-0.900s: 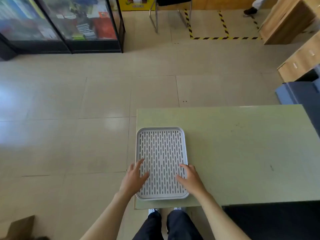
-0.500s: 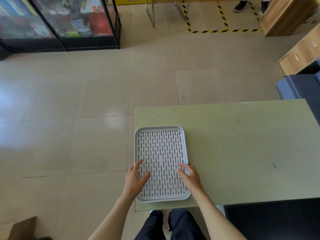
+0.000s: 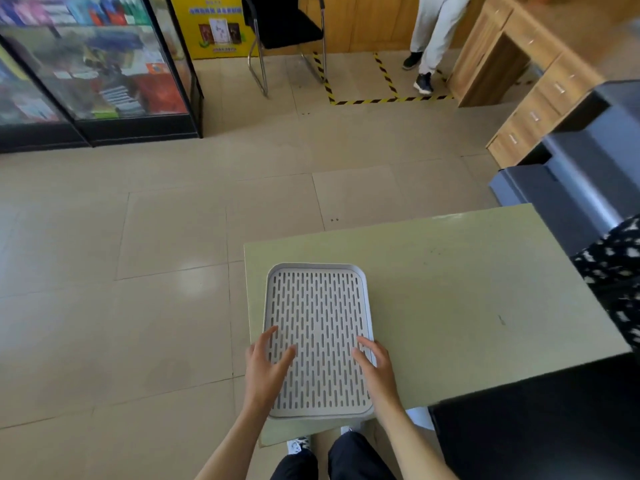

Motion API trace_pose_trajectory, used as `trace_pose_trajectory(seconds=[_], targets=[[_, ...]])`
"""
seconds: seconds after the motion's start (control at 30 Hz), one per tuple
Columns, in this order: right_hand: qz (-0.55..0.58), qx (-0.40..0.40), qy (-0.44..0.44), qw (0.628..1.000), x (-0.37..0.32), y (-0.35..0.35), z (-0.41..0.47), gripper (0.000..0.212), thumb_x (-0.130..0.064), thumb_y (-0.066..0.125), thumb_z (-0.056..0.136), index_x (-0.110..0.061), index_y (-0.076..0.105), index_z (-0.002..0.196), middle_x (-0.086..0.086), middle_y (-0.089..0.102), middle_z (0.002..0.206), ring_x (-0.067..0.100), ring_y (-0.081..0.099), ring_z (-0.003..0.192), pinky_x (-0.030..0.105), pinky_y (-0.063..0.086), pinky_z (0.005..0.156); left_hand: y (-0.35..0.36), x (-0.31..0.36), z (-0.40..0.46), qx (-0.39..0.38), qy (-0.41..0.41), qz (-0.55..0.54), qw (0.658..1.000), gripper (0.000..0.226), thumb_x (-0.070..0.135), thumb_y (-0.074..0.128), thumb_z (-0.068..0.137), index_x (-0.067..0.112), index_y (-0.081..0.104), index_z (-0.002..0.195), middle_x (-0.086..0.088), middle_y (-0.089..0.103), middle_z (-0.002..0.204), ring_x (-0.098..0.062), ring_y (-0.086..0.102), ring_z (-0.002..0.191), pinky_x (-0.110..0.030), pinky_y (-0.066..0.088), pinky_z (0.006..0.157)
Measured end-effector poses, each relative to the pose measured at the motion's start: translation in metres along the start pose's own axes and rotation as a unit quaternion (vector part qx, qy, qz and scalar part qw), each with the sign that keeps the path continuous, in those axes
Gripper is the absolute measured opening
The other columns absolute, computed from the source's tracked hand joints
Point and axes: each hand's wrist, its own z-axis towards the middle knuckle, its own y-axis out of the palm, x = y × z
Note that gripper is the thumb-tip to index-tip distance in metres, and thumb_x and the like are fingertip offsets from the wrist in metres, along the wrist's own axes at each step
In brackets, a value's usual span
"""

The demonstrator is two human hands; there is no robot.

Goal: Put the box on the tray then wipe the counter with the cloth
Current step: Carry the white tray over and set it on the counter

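A light grey slotted tray (image 3: 317,299) lies lengthwise on the pale green counter (image 3: 450,289), near its left edge. My left hand (image 3: 266,370) rests over the tray's near left side, fingers spread and thumb on the slotted surface. At the near right side my right hand (image 3: 375,367) lies with its fingers apart on the rim. Neither hand holds anything. No box or cloth shows in this view.
A person in a black-and-white patterned garment (image 3: 616,278) stands at the counter's right end. Behind that is a dark grey cabinet (image 3: 571,188) and wooden drawers (image 3: 530,109). Across the tiled floor are a glass display case (image 3: 97,71), a black chair (image 3: 287,26) and another person's legs (image 3: 433,36).
My head has lifted and turned, so more of the room and the person at the right show. Both hands stay on the tray's near end; the tray has not moved.
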Motion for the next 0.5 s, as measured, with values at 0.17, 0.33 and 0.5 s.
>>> trace_pose_trajectory(seconds=[0.17,0.33,0.5], targets=[[0.039,0.08,-0.038,0.995,-0.005,-0.027,-0.024,0.025,-0.032,0.07,0.096,-0.038,0.069,0.12,-0.014,0.051,0.143,0.004,0.046,0.135,0.032,0.039,0.112,0.015,0.032,-0.011,-0.036,0.069,-0.002,0.997,0.089,0.076,0.062,0.068,0.033,0.042,0.143,0.005,0.043,0.13,-0.007,0.054,0.109,-0.039,0.05,0.091],[0.078,0.152,-0.058,0.984,0.006,-0.066,-0.059,0.03,-0.035,0.071,0.094,-0.039,0.068,0.124,-0.016,0.05,0.144,0.003,0.045,0.137,0.038,0.038,0.117,0.043,0.056,-0.031,-0.083,0.134,0.01,0.987,0.083,0.072,0.065,0.071,0.032,0.045,0.141,0.004,0.045,0.131,-0.006,0.054,0.111,-0.036,0.047,0.095],[0.099,0.22,-0.065,0.968,0.019,-0.115,-0.109,0.033,-0.033,0.07,0.095,-0.037,0.066,0.128,-0.014,0.048,0.144,0.003,0.046,0.134,0.04,0.037,0.118,0.078,0.076,-0.072,-0.149,0.174,0.027,0.973,0.088,0.078,0.061,0.067,0.034,0.045,0.141,0.003,0.046,0.135,-0.014,0.05,0.118,-0.039,0.043,0.1]])
